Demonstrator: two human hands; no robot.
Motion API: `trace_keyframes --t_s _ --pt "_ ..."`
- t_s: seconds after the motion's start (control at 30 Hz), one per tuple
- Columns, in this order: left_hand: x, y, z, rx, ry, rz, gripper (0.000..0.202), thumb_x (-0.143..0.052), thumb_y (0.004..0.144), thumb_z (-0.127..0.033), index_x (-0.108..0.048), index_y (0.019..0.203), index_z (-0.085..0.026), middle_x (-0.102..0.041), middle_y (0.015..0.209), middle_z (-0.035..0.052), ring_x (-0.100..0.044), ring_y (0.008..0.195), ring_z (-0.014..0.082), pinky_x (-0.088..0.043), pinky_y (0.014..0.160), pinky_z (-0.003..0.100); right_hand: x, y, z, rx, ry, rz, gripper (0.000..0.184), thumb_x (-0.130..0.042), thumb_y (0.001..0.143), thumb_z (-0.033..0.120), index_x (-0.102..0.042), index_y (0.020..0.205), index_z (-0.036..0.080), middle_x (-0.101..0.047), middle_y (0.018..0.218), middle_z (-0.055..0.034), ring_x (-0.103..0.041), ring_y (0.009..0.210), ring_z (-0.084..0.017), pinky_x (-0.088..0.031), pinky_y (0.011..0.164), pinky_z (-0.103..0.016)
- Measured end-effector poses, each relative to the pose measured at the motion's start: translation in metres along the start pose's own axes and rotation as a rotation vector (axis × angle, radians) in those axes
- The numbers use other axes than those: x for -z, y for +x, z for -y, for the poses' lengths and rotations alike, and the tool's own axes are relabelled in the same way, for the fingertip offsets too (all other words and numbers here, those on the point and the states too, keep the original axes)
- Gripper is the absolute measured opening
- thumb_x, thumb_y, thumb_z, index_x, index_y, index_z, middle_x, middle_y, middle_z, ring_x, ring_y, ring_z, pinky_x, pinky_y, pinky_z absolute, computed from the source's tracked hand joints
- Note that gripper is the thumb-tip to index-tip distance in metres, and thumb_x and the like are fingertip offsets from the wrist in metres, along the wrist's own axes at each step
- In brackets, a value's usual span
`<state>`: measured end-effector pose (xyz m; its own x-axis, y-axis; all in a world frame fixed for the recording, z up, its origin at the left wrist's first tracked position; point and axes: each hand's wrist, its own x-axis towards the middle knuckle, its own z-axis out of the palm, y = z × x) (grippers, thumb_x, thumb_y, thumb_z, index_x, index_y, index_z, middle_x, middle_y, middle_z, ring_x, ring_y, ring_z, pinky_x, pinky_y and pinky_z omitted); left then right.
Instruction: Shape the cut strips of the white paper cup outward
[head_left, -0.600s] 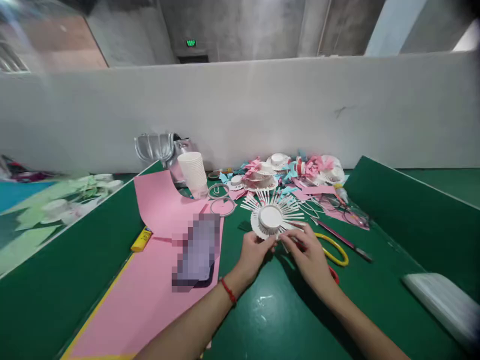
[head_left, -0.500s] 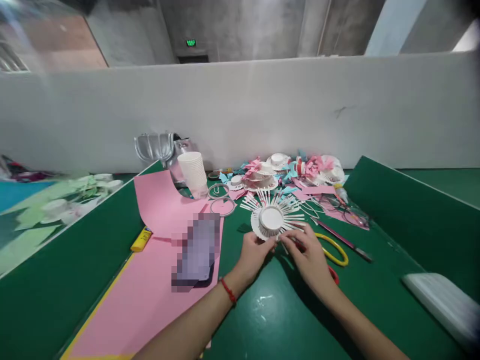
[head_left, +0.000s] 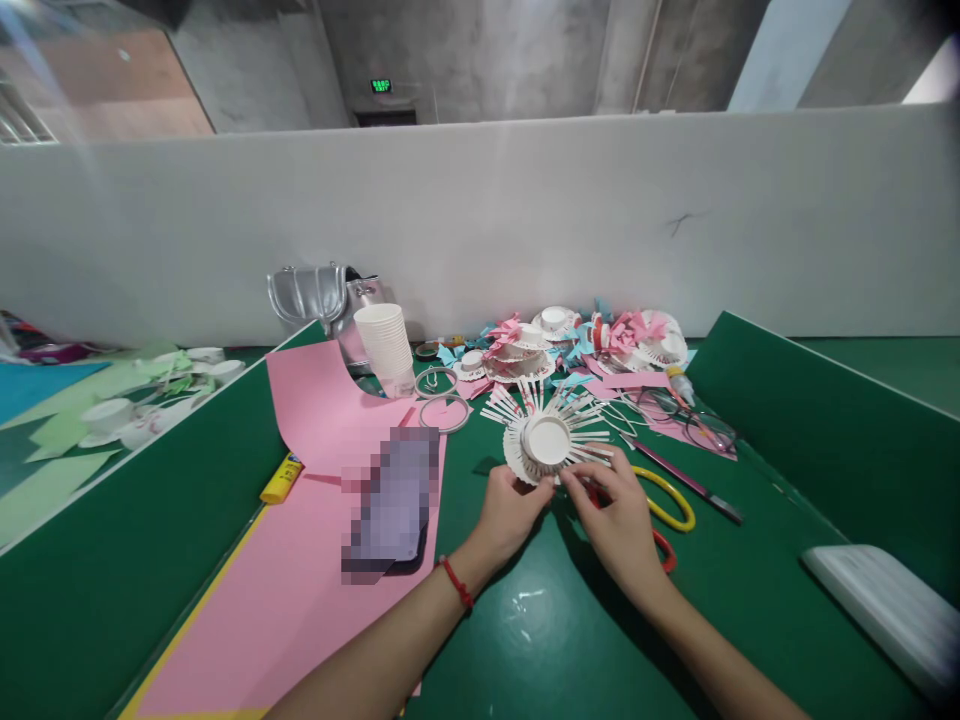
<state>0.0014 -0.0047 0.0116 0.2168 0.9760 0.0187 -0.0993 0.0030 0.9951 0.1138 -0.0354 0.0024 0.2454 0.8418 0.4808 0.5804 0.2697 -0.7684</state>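
The cut paper cup (head_left: 547,441), its rim slit into splayed strips, sits on the green surface (head_left: 570,640) just ahead of both hands. It has tilted up slightly toward the camera since half a second ago. The left hand (head_left: 510,515) fingers pinch its near edge; the right hand (head_left: 619,515) fingers are closed on a strip at its right. The yellow-handled scissors (head_left: 671,500) are unmoved beside the right hand.
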Motion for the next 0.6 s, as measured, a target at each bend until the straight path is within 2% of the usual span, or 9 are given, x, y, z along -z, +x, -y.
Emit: trace_keyframes --t_s 0.27,0.47,0.6 --pt "0.0003 -0.0015 0.0026 0.021 -0.017 0.011 0.009 -0.061 0.061 -0.018 -0.06 0.06 -0.01 -0.056 0.052 -0.0019 -0.045 0.047 0.0078 -0.037 0.047 0.019 -0.001 -0.0004 -0.003 -0.036 0.001 -0.003 0.012 -0.052 0.074 0.024 -0.058 0.066 0.018 -0.045 0.076 -0.0024 -0.051 0.07 -0.017 -0.041 0.062 -0.029" --pt "-0.0013 -0.0031 0.0014 0.011 -0.083 0.008 0.021 -0.065 0.057 -0.017 -0.064 0.076 -0.008 -0.067 0.075 0.0061 -0.056 0.064 0.0131 -0.043 0.061 0.022 -0.0009 -0.0001 -0.003 -0.019 0.026 -0.005 0.01 -0.052 0.074 0.023 -0.058 0.067 0.018 -0.047 0.08 -0.0033 -0.051 0.077 -0.018 -0.041 0.066 -0.03" --pt "-0.0005 -0.002 0.0015 0.016 -0.09 0.004 0.018 -0.065 0.056 -0.016 -0.064 0.071 -0.007 -0.067 0.071 0.006 -0.056 0.062 0.0132 -0.044 0.061 0.023 0.0005 0.0006 -0.0016 -0.035 0.063 -0.031 0.008 -0.055 0.071 0.024 -0.056 0.066 0.018 -0.047 0.081 -0.0032 -0.05 0.076 -0.018 -0.041 0.064 -0.028"
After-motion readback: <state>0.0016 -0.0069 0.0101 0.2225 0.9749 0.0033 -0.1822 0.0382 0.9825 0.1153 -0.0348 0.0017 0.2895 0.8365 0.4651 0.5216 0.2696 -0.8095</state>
